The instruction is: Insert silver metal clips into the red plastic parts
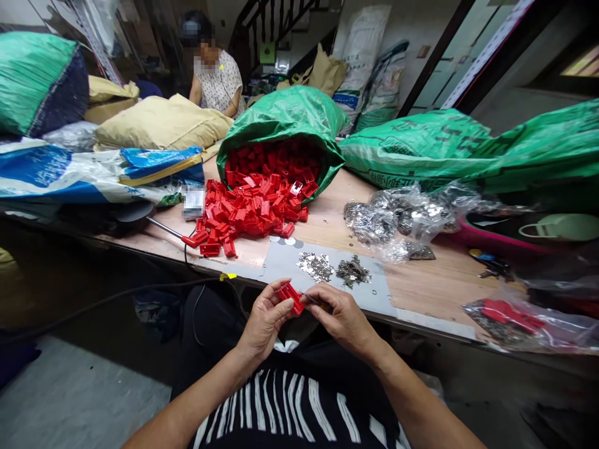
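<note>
Above my lap, close to the table's front edge, my left hand (262, 317) pinches a small red plastic housing (291, 297) with its hollow side facing up. My right hand (345, 317) is closed round a thin dark hand tool (322, 304); its tip meets the right end of the housing, and its exact kind is hidden by the fingers. Just beyond the hands, a heap of shiny small metal pieces (316, 267) and a darker heap of metal pieces (354, 272) lie on a grey sheet (281, 274).
Red housings (248, 209) spill from a green woven sack (290, 115). Clear bags of metal parts (402, 215) lie right of it, near a pink basin (482, 240). A cable (116, 293) runs along the table front. Another person (218, 81) sits across the table.
</note>
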Tool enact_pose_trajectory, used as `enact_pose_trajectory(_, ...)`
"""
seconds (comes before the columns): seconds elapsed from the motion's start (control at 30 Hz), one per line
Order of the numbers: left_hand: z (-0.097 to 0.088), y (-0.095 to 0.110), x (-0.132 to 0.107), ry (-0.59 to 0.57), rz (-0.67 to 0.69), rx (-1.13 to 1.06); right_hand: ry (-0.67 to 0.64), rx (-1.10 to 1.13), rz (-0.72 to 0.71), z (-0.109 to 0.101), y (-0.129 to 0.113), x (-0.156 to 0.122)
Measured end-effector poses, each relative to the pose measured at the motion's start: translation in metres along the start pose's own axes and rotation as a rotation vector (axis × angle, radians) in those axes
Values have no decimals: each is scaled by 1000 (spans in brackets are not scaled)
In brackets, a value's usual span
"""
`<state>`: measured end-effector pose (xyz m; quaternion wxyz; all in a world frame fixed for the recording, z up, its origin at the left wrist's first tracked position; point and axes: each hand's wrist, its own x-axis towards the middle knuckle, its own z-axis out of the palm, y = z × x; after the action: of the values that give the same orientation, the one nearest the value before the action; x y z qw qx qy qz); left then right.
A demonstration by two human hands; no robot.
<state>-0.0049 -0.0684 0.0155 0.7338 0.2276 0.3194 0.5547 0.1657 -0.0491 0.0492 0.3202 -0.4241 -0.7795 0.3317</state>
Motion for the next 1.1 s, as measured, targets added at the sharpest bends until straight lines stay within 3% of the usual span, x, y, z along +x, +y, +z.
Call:
enact_pose_trajectory(0.27, 0, 1, -2, -28, -53, 8, -161, 116, -20, -3, 8, -3)
enact_pose_trajectory(0.63, -3, -1, 1, -111, -58, 57, -119, 360, 153, -3, 20, -8)
enact_pose_trajectory(0.83, -16, -5, 15, -116, 133, 346, -35, 87, 81, -3, 30, -9)
enact_pose_trajectory(1.0, -26, -4, 31, -54, 450, 890, 20, -125, 41, 4, 41, -6)
enact_pose_trajectory(1.1, -27, 0, 41, -67, 552, 1112, 33, -174, 61, 8, 45, -2)
